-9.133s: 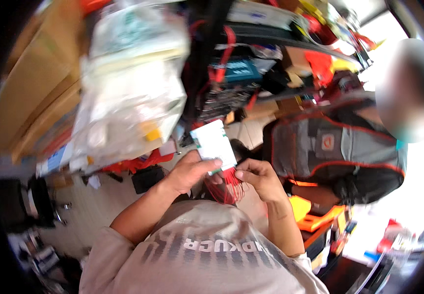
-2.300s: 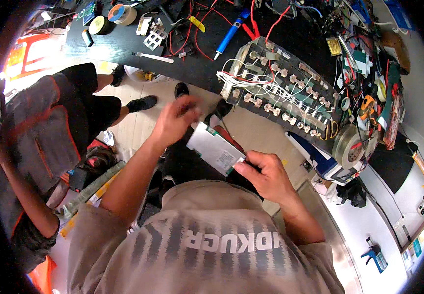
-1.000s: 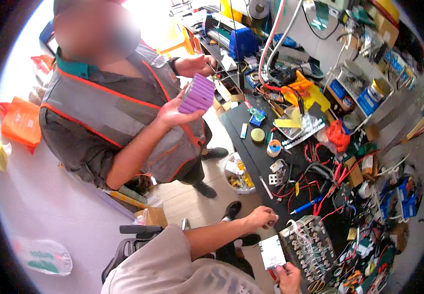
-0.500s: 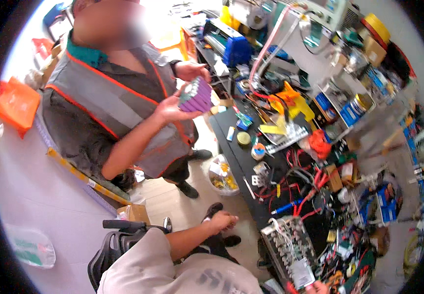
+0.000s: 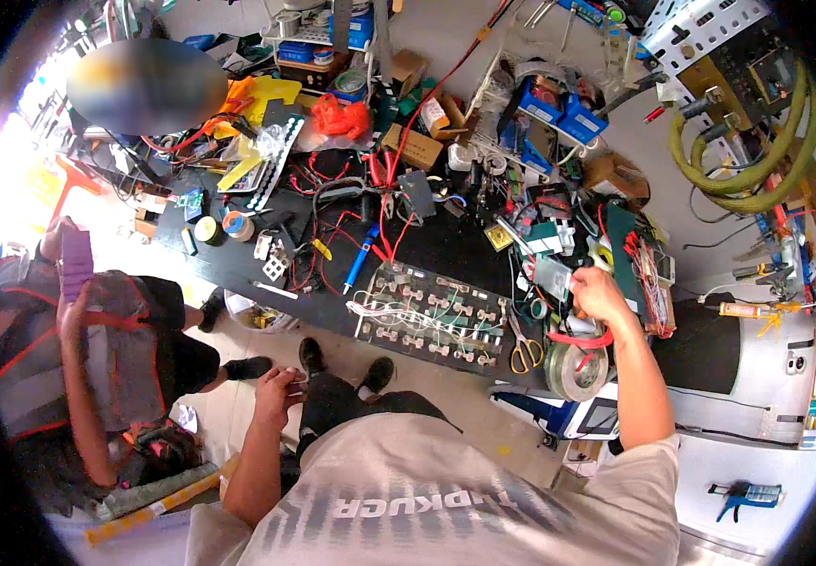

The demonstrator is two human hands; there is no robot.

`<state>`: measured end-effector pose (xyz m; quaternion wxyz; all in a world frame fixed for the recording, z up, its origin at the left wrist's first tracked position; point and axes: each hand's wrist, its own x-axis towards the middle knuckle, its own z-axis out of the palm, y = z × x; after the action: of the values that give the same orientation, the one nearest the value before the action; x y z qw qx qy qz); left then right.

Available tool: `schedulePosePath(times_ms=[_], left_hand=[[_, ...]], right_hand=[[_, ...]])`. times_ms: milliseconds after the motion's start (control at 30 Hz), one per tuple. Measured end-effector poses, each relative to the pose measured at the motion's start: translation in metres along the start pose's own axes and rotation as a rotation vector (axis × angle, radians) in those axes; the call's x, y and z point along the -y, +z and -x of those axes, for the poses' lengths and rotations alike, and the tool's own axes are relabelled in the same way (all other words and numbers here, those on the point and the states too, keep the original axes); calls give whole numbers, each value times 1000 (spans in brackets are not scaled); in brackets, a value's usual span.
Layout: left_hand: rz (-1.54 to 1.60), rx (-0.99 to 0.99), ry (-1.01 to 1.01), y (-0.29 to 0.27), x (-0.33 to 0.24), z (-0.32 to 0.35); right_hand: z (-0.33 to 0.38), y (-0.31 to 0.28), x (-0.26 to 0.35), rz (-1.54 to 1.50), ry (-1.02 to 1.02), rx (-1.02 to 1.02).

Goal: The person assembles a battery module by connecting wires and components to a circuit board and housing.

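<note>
A flat, pale piece (image 5: pixel 550 277) is clamped at its right edge by the right hand (image 5: pixel 601 294), over the right part of the cluttered table (image 5: pixel 469 250). The left hand (image 5: pixel 281 389) is held off the near edge, fingers curled; whether anything is gripped cannot be told. A wired rack (image 5: pixel 432 319) is set between.

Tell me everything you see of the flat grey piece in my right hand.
The flat grey piece looks thin and roughly rectangular, with a pale, slightly shiny face; its material is unclear. Your right hand holds it by its right edge, leaving the rest sticking out leftward over the table's cluttered right end. Whether it touches anything beneath can't be told, nor whether the red wires below join it.
</note>
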<state>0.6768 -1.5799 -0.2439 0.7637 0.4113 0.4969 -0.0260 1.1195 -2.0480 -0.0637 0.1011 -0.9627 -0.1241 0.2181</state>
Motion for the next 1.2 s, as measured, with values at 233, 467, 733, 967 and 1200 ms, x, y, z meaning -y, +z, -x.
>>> schedulePosePath(times_ms=[233,467,733,967,1200], left_hand=[[45,-81,25,-15,-8,33],[171,-205,-57,-34,13,40],[162,-177,-72,-38,-9,25],[104,-145,-52,-61,-42,-5],[9,-77,-85,-37,-80,-48]], right_hand=[[-90,37,73,46,-207,198],[-139,55,129,-144,-101,315],[-187,124,141,-291,11,483],[-174,145,147,113,-73,2],[-137,138,168,-326,-145,-11]])
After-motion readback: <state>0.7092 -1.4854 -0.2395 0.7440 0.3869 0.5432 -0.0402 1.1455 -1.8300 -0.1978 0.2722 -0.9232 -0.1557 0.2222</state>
